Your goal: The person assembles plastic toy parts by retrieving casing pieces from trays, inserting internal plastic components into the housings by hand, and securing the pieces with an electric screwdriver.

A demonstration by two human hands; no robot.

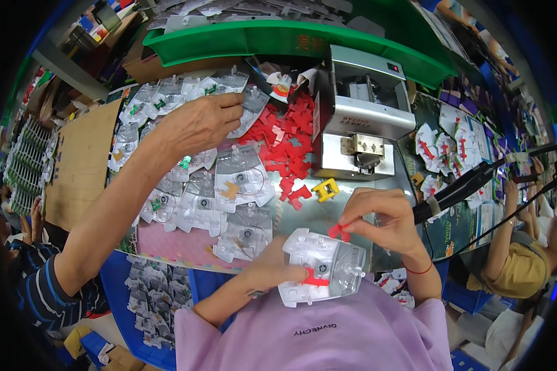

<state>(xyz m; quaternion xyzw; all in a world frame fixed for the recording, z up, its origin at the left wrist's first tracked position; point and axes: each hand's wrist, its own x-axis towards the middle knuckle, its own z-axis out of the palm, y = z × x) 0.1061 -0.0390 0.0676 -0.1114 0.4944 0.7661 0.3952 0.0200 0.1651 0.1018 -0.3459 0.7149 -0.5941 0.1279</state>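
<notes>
My left hand (pixel 275 264) grips a white and clear plastic housing (pixel 346 273) in front of my chest, its thumb against a red plastic clip (pixel 317 280) lying on the housing. Just above the housing's upper right edge, my right hand (pixel 385 217) pinches a second red clip (pixel 338 232) between thumb and fingertips. A loose pile of red clips (pixel 288 133) lies on the table beyond, and a yellow plastic piece (pixel 325 190) sits at its near end. Similar clear housings (pixel 244 175), some with green or tan parts, cover the table to the left.
A co-worker's hand (pixel 213 117) reaches over the housings from the left. Behind the pile stands a silver bench machine (pixel 371 99), before a long green bin (pixel 241 38). A black cable (pixel 461 190) crosses at right. A blue bin (pixel 119 290) of parts stands below the table's left.
</notes>
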